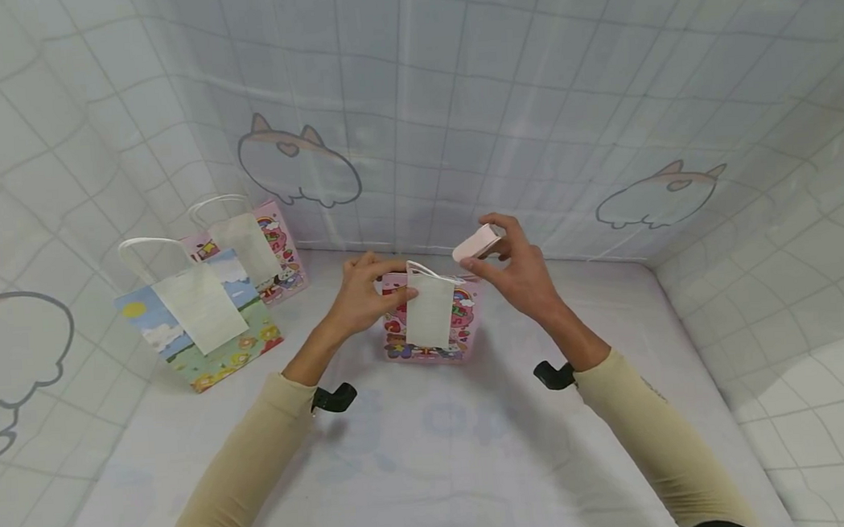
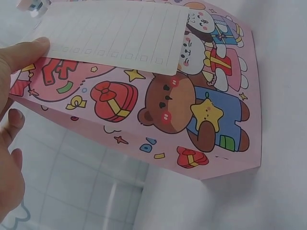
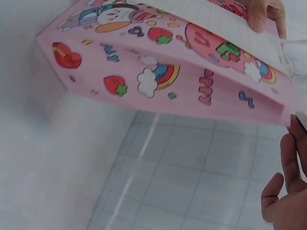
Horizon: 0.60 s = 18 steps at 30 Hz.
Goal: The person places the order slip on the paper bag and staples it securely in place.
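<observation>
In the head view, a pink gift bag (image 1: pixel 396 342) printed with cartoon animals and hearts stands upright at the middle, its white handle (image 1: pixel 430 272) on top. A cream ruled sheet with small checkboxes (image 2: pixel 115 36) lies against its front. My left hand (image 1: pixel 366 295) pinches the sheet and the bag's upper edge, thumb in front. Just right of the bag's top, my right hand (image 1: pixel 528 281) holds a small pale pink block-shaped object (image 1: pixel 476 244) between thumb and fingers; its exact kind I cannot tell. In the right wrist view, the bag's side panel (image 3: pixel 158 81) folds inward.
Two more handled bags stand at the left: one with a sky-and-flower meadow print (image 1: pixel 259 326), and behind it a pink cartoon one (image 1: pixel 287 252). Each has a cream sheet (image 1: pixel 203 309) on its front. A grid-patterned curtain (image 1: pixel 457 132) rises directly behind the table.
</observation>
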Each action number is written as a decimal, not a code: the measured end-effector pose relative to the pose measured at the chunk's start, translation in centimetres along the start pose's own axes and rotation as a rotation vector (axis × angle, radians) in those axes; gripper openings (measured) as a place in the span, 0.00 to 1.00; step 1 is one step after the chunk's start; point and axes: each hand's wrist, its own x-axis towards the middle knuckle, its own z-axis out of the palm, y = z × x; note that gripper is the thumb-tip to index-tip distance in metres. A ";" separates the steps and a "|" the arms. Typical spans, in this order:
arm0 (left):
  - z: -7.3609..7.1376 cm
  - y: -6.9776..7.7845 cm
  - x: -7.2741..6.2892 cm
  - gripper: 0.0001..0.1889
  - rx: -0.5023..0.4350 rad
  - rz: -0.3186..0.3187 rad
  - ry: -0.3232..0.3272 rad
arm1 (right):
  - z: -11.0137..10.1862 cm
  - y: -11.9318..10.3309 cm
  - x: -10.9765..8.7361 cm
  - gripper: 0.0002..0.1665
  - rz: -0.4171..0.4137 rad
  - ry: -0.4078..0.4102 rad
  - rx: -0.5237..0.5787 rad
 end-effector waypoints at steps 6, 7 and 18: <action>-0.8 -0.5 -0.3 0.23 0.009 -0.011 0.012 | -0.8 0.6 -0.5 0.40 0.057 0.041 -0.009; -0.9 -0.6 -0.3 0.23 0.009 -0.012 0.014 | -1.0 0.8 -0.6 0.38 0.061 0.047 -0.013; -2.5 -1.9 -0.7 0.24 0.019 -0.022 0.036 | -1.9 3.4 -2.1 0.30 0.086 0.063 -0.023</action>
